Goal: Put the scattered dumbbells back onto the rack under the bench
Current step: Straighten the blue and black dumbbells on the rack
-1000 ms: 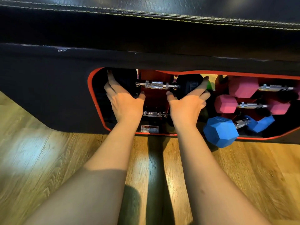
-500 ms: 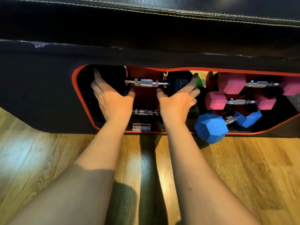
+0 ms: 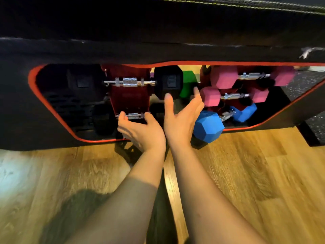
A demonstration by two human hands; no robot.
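Observation:
A black hex dumbbell (image 3: 168,81) with a chrome handle lies across the upper tier of the red rack (image 3: 130,101) under the bench. A second black dumbbell (image 3: 103,118) rests on the tier below. My left hand (image 3: 140,129) hovers open just in front of the lower chrome handle, holding nothing. My right hand (image 3: 181,117) is open, fingers spread, below the upper dumbbell's right head and not touching it. Right of the hands sit two pink dumbbells (image 3: 223,76) (image 3: 211,96) and a blue dumbbell (image 3: 208,126), whose near head sticks out of the opening.
The black padded bench (image 3: 158,32) overhangs the red-trimmed opening (image 3: 52,111). A green block (image 3: 188,83) shows behind the black dumbbell. Wooden floor (image 3: 246,173) lies in front, with dark speckled matting (image 3: 313,125) at the far right.
Both hands have let go of the upper black dumbbell's heads and pulled back and down, now open. The view has shifted so the opening sits further left.

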